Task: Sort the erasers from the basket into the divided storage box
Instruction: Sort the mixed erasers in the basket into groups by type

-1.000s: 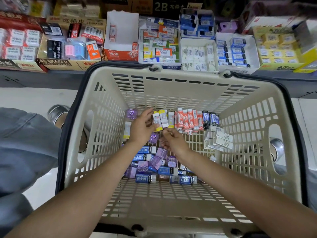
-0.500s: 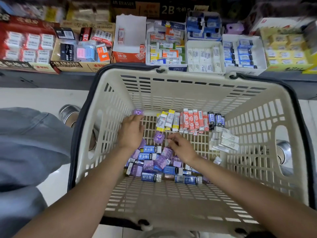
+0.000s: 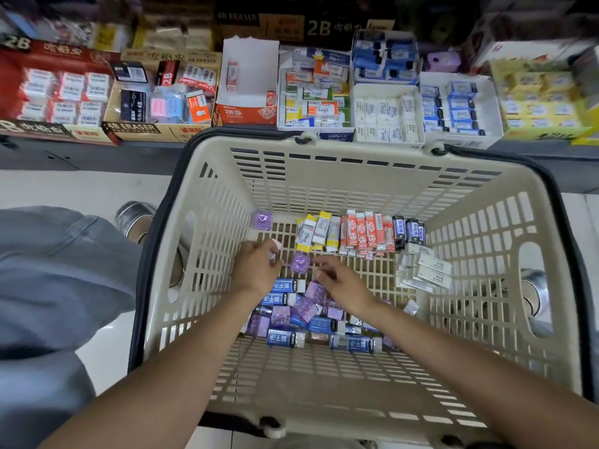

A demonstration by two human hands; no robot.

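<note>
Both hands are down in the basket [image 3: 356, 176], left hand [image 3: 257, 270] and right hand [image 3: 343, 281] flanking a purple eraser [image 3: 299, 262]; orange erasers [image 3: 366, 230] lined up at 12 o'clock.

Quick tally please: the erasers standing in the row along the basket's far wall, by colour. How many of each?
Yellow-and-white erasers: 3
Orange-and-white erasers: 5
Black-and-blue erasers: 3
Total: 11
</note>
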